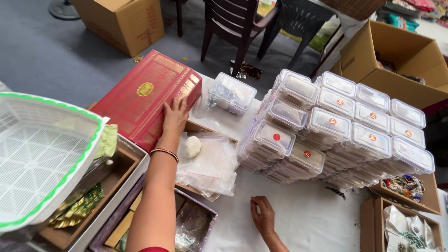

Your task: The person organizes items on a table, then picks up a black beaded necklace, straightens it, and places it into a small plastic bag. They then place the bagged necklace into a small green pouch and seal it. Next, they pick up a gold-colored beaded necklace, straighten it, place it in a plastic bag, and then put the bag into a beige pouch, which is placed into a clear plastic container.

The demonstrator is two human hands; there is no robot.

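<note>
Left of centre in the frame, the left hand (175, 116) lies flat with fingers spread on the near edge of a large red box (147, 95) with gold ornament, which sits tilted in the upper-left middle of the frame, its long side running up toward the right; the hand presses on the box's edge rather than wrapping around it, and a thin bangle (164, 152) circles the wrist. At the lower centre, the right hand (262, 215) rests on the white table cover (303, 219), fingers loosely curled inward and holding nothing that can be made out. Just right of the left forearm lies a heap of clear plastic bags (210, 165) with a small white round lump (193, 146) on it. Right of centre stands a big stack of clear lidded plastic containers (336, 135), many with a small red sticker on top, and one more clear container (232, 93) sits alone beside the red box's far end. At the far left a white plastic basket with a green rim (39, 158) fills the edge, above an open tray holding gold-foil packets (77, 207). Brown cardboard boxes stand in the upper left (123, 21) and upper right (396, 60), with dark plastic chairs (238, 23) at the top centre
</note>
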